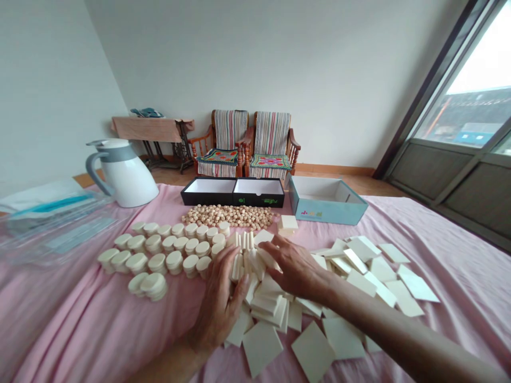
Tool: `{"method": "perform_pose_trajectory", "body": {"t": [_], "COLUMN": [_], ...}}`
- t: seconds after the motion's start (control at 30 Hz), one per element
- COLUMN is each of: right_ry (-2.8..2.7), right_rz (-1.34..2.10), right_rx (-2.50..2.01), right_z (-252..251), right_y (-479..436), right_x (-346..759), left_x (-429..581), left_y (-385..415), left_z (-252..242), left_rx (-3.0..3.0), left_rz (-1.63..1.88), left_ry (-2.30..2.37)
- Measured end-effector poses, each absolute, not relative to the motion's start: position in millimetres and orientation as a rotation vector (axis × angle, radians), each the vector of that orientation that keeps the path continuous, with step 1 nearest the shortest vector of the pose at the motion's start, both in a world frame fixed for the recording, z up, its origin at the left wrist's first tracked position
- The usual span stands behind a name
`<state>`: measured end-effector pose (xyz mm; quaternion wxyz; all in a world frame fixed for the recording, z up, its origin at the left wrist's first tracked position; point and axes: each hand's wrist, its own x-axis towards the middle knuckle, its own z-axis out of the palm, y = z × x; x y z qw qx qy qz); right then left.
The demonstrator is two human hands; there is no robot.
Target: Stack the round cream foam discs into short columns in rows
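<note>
My left hand (224, 291) cups the left end of a bunch of cream-white square tiles (246, 259), several of them standing on edge. Its fingers lie on the far side and its thumb on the near side. From the right, my right hand (290, 266) grips more of these tiles, fingers curled over them, some fingertips hidden. Loose square tiles (266, 348) lie overlapping below and between my forearms, and another scattered heap (361, 266) spreads to the right. Beside my left hand stand rows of stacked round white discs (157, 263).
Behind the hands lie a pile of small wooden pieces (231, 216), a small tile stack (288, 224), a black divided box (233, 198) and a light-blue box (329, 213). A white jug (130, 181) and clear plastic packaging (56, 218) are at left on the pink cloth (91, 324).
</note>
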<state>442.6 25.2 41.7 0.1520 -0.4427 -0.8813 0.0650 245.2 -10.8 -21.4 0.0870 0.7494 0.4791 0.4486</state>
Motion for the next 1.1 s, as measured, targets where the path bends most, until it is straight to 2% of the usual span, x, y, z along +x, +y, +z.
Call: {"method": "perform_pose_trajectory", "body": {"t": [0.27, 0.37, 0.47, 0.6, 0.7, 1.1], "right_ry": [-2.188, -2.219, -2.356, -2.698, -2.852, -2.800], "right_rz": [0.505, 0.421, 0.338, 0.413, 0.459, 0.343], "right_rx": [-1.566, -1.622, -1.443, -0.992, -0.834, -0.962], "right_z": [44.6, 51.7, 61.2, 69.8, 69.3, 80.5], "right_y": [27.2, 23.0, 23.5, 33.5, 42.2, 43.7], "right_x": [459.6, 473.2, 484.0, 486.5, 481.2, 486.1], "left_x": [244.3, 245.3, 246.1, 245.8, 245.1, 245.5], "left_y": [-10.5, -10.8, -11.3, -10.6, -9.5, -13.0], "left_z": [-22.0, -19.9, -19.3, -21.8, -23.7, -24.5], "left_rx": [2.241, 2.249, 2.242, 2.208, 2.194, 2.167], "left_rz": [1.342, 1.347, 1.351, 1.336, 1.342, 1.242], "left_ry": [1.428, 1.434, 1.418, 1.413, 1.407, 1.386]}}
